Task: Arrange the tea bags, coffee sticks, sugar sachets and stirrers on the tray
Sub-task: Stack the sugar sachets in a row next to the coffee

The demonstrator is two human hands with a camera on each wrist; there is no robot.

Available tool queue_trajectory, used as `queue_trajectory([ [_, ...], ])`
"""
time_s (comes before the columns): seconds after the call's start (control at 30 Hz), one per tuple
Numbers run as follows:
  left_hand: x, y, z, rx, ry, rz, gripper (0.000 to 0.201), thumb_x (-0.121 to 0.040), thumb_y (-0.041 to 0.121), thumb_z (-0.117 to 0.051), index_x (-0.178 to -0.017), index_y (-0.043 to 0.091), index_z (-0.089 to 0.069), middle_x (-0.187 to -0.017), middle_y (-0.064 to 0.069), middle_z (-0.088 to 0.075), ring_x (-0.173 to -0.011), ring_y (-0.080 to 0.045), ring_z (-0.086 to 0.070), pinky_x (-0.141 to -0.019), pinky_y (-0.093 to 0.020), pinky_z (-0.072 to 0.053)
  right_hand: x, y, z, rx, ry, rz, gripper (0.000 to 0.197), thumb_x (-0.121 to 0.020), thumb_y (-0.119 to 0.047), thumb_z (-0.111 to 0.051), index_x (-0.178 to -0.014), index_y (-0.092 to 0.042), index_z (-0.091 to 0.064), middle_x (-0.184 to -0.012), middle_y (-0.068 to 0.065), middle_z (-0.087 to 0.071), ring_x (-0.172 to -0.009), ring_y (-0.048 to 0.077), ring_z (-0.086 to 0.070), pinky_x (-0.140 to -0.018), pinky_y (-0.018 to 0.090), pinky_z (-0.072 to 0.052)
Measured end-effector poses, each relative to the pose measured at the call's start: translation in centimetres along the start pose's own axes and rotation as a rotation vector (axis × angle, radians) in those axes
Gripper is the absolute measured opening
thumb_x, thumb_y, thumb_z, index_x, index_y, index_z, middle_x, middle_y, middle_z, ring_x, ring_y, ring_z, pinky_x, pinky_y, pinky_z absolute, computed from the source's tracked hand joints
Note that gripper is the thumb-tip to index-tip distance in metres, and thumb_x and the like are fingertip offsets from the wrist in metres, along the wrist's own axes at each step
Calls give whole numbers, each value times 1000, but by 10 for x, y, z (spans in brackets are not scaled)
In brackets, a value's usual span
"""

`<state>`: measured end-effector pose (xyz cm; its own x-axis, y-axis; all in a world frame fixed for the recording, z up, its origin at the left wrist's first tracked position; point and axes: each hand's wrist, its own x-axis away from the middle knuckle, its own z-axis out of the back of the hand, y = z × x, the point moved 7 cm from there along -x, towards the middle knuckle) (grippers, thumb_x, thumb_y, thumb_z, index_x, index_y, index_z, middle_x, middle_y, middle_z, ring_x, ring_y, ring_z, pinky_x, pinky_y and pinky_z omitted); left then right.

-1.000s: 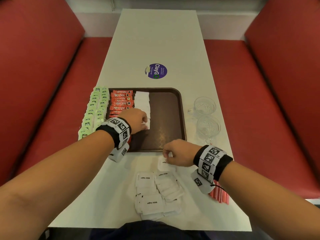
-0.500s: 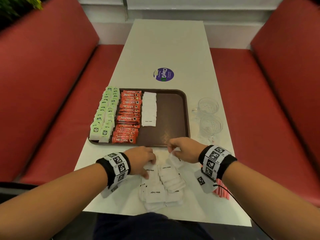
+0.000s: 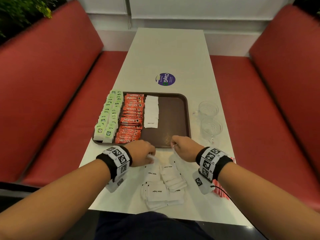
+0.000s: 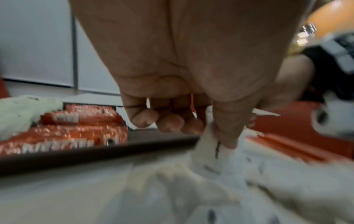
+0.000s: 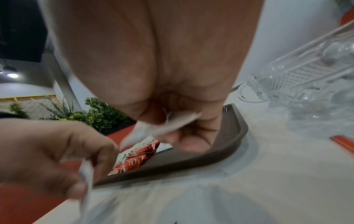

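Both hands (image 3: 142, 153) knuckles-up, each pinching a sugar sachet (image 4: 210, 153)

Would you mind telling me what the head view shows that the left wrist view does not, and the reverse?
Only the head view shows the two clear glass cups, the round purple table sticker and the loose pile of white sugar sachets laid out whole.

Only the left wrist view shows the left hand's thumb pinching a white sugar sachet.

Both show the brown plastic tray and its orange coffee sticks.
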<state>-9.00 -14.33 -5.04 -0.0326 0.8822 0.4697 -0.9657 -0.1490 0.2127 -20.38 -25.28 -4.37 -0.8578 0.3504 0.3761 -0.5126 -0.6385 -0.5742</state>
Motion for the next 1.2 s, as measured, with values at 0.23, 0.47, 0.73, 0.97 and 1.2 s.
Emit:
queue_trajectory([
  [0.23, 15, -16, 51, 323, 435, 75, 15, -90, 43, -64, -98, 31, -59, -79, 10, -63, -74, -13, -59, -65, -31, -47, 1, -19, 13, -113, 142, 109, 8, -93, -35, -63, -94, -32, -55, -94, -13, -63, -87, 6, -59, -78, 27, -47],
  [0.47, 14, -14, 50, 484, 483, 67, 20, -93, 45, -60, -104, 29, -64, -81, 10, -65, -75, -8, -60, -66, -28, -47, -4, -33, 25, -134, 238, 218, 16, -99, -25, -58, -83, -24, -57, -72, -12, -51, -68, 4, -48, -63, 22, -35],
  [0.73, -2, -18, 61, 360, 393, 51, 17, -93, 39, -65, -101, 25, -68, -75, 10, -60, -70, -7, -55, -61, -25, -42, -9, -31, 27, -196, 194, 213, 16, -100, -21, -53, -87, -28, -58, -79, -9, -56, -72, 9, -53, -66, 27, -42],
  [0.97, -29, -71, 67, 284, 368, 315, 22, -100, 33, -52, -103, 18, -67, -85, 0, -62, -83, -19, -57, -71, -29, -40, -14, -14, 37, -316, 231, 150, 19, -96, -16, -37, -95, -17, -55, -93, 8, -57, -79, 21, -56, -69, 31, -47],
  [1.2, -75, -97, 63, 221, 203, 424, 35, -88, 40, -71, -118, 23, -65, -107, -1, -67, -99, -20, -61, -86, -34, -52, -26, 4, 40, -212, 240, 84, 11, -99, -13, -50, -107, -21, -50, -98, -5, -58, -83, 6, -54, -69, 21, -45],
])
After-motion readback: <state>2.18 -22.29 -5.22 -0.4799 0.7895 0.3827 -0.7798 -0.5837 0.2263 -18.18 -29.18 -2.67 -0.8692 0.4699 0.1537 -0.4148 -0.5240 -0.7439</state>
